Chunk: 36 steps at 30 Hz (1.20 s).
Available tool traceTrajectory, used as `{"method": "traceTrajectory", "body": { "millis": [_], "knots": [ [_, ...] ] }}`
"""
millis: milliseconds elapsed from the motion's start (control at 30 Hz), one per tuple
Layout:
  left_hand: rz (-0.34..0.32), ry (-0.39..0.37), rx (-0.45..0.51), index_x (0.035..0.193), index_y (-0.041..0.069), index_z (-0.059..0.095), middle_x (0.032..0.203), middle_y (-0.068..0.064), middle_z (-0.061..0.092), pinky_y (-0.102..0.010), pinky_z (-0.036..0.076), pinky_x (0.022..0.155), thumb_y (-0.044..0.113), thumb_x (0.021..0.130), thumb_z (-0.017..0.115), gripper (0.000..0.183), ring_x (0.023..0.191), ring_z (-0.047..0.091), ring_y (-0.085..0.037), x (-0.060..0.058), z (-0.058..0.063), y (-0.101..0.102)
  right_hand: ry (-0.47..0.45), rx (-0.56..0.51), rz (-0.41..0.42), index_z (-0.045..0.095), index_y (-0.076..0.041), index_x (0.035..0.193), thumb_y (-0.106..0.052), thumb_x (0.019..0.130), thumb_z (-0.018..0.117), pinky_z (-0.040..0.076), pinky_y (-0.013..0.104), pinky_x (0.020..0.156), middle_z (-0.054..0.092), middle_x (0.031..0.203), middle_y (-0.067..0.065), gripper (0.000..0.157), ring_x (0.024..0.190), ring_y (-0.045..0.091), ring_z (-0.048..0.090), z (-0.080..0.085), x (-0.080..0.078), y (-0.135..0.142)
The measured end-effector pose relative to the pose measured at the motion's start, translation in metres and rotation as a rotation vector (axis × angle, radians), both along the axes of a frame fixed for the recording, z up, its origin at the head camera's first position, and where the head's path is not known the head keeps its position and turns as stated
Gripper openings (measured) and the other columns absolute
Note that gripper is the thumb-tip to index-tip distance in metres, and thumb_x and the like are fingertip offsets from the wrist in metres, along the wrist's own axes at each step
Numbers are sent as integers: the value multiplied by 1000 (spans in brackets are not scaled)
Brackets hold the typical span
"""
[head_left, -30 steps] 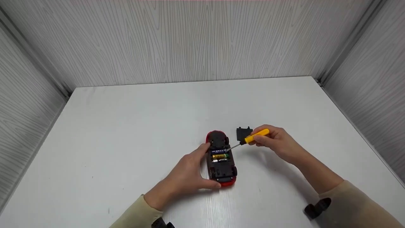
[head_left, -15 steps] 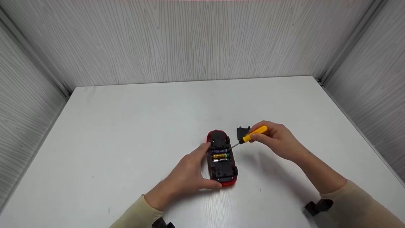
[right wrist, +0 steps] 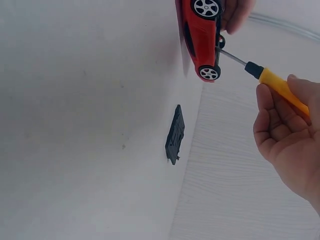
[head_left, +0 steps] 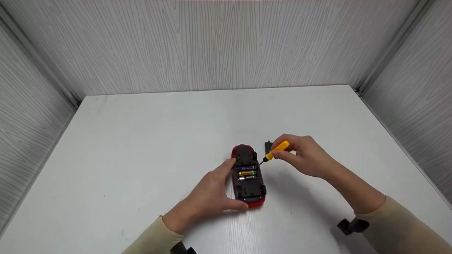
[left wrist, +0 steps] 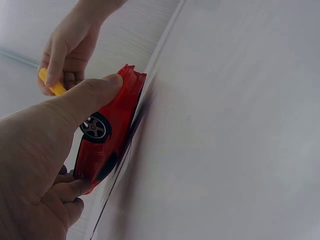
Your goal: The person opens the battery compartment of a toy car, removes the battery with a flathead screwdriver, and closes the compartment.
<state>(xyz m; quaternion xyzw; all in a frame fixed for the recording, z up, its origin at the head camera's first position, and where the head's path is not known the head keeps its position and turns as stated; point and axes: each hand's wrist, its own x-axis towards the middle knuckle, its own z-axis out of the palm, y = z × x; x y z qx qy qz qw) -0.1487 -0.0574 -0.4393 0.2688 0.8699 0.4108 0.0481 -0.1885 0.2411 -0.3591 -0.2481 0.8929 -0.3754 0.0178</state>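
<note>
A red toy car (head_left: 250,190) lies upside down on the white table, its black underside facing up. Several batteries (head_left: 247,173) sit in the uncovered compartment in its middle. My left hand (head_left: 210,190) holds the car from the left, thumb at the near end and fingers at the far part. In my right hand (head_left: 305,158) is a screwdriver (right wrist: 281,89) with a yellow handle, gripped between thumb and fingers. Its metal tip meets the car's right edge beside the compartment, as the right wrist view shows; whether it touches a battery cannot be told.
A black battery cover (right wrist: 175,135) lies on the table to the right of the car's far end, partly hidden by my right hand in the head view. Wood-grained panels (head_left: 219,46) stand behind and at both sides of the white table (head_left: 148,141).
My right hand has shifted slightly left with the screwdriver, which now stands steeper at the car's right edge. More of the battery cover is hidden. The left hand and car have hardly moved.
</note>
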Motion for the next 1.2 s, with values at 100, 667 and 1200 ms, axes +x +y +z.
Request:
{"method": "traceTrajectory", "body": {
  "millis": [100, 667, 1200],
  "knots": [
    [3, 6, 1, 166, 7, 31, 163, -1, 45, -39, 35, 122, 44, 71, 100, 123, 148, 43, -14, 0, 0, 0, 43, 36, 40, 75, -23, 106, -26, 102, 74, 46, 28, 60, 73, 95, -8, 5, 78, 18, 62, 4, 0, -6],
    [20, -26, 9, 166, 10, 31, 162, -4, 48, -40, 38, 121, 46, 70, 100, 124, 145, 47, -18, 0, 0, 2, -7, 22, 72, 76, -20, 104, -25, 102, 75, 53, 28, 72, 75, 99, -6, 5, 85, 18, 64, 4, -8, -6],
    [22, -36, -10, 166, 8, 32, 163, -4, 47, -40, 39, 120, 47, 67, 101, 126, 145, 48, -17, -4, -2, 2, -214, -236, -6, 74, -12, 113, -22, 102, 75, 61, 37, 90, 78, 104, 6, 15, 101, 48, 70, -25, -15, 21]
  ]
}}
